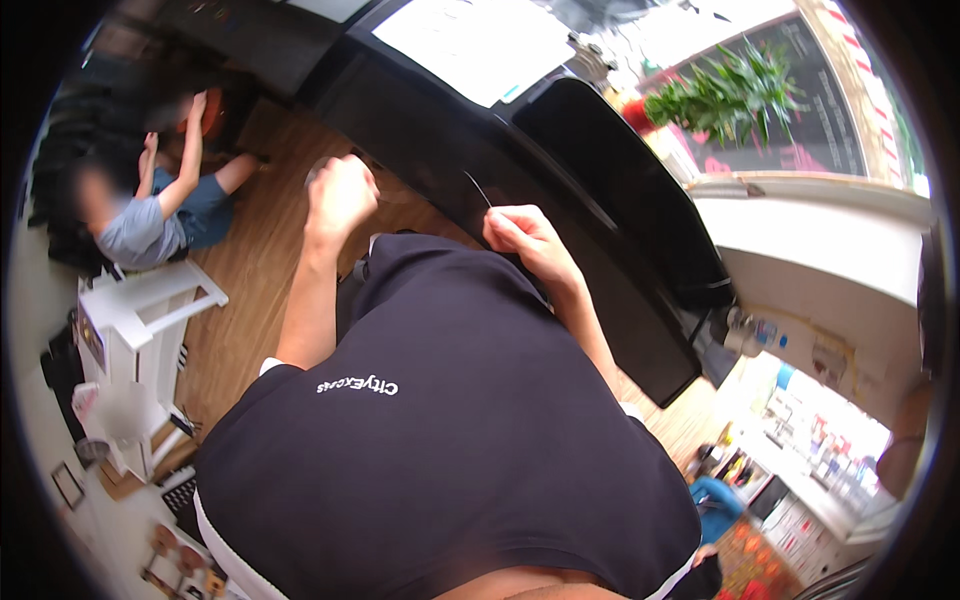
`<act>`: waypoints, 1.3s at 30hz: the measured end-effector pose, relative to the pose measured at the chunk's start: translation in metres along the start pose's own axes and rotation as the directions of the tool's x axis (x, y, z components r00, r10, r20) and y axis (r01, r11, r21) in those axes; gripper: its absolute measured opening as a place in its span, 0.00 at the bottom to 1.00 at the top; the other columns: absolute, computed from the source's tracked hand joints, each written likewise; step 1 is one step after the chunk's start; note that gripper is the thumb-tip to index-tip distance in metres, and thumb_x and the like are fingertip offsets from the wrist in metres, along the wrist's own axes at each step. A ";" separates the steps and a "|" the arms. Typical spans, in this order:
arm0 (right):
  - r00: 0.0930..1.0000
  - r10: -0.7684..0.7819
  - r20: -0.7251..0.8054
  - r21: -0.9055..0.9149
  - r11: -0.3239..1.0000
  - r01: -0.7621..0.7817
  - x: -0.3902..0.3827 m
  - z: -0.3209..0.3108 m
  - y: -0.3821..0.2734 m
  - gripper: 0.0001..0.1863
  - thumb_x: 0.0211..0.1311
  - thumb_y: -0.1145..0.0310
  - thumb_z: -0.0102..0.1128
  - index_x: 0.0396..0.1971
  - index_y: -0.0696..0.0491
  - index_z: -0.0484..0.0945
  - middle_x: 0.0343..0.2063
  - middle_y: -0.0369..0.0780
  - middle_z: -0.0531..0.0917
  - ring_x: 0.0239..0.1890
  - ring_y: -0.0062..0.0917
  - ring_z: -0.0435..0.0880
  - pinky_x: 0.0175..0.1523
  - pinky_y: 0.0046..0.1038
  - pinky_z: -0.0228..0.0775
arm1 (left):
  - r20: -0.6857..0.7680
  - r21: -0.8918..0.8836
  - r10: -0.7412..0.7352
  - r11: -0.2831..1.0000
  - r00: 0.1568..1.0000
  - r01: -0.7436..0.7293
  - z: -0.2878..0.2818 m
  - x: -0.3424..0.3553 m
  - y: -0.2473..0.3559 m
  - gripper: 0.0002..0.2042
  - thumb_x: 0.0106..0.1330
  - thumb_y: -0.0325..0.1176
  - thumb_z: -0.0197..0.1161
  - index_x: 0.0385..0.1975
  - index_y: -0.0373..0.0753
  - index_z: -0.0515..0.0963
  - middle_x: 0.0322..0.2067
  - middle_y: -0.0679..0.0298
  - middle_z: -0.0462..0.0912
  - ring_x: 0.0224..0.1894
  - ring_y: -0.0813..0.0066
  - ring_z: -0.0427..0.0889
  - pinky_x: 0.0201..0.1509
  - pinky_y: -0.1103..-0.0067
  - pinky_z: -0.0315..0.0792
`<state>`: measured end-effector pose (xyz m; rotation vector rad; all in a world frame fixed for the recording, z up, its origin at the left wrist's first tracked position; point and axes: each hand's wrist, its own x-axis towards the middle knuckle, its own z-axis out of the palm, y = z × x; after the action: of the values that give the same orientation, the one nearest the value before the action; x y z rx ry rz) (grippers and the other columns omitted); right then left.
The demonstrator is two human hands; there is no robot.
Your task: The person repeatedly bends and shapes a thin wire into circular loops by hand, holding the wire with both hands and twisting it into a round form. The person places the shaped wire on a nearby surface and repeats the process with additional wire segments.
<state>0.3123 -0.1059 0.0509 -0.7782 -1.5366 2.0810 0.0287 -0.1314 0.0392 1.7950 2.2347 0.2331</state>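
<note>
My right hand (528, 243) is closed in a pinch, thumb against the fingers. From its fingertips a thin, wire-like strand (478, 188) sticks up and to the left, against a dark surface. To the left, my left hand (342, 195) is curled into a loose fist, raised above the wooden floor. A greyish edge (313, 174) shows at the outer side of that fist, too blurred to name. The two hands are apart, both in front of my dark top (450, 340).
A long black piano-like cabinet (600, 190) runs diagonally beyond my hands, white sheets (470, 45) on top. A potted plant (725, 95) stands by the window. A person in a blue shirt (145, 230) sits at far left near a white bench-like frame (150, 305).
</note>
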 end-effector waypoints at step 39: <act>0.985 0.072 -0.157 0.038 0.997 -0.067 0.027 0.009 -0.002 0.24 0.74 0.54 0.38 0.18 0.52 0.67 0.16 0.28 0.65 0.20 0.12 0.58 0.26 0.20 0.52 | 0.341 -0.858 0.347 0.494 0.874 0.139 -0.013 -0.019 0.067 0.12 0.71 0.35 0.56 0.35 0.33 0.81 0.17 0.72 0.75 0.19 0.91 0.67 0.23 0.87 0.63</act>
<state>0.2862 -0.0939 0.0499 -0.9733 -1.4053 2.0337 0.0913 -0.1342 0.0728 1.1924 1.2221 0.7156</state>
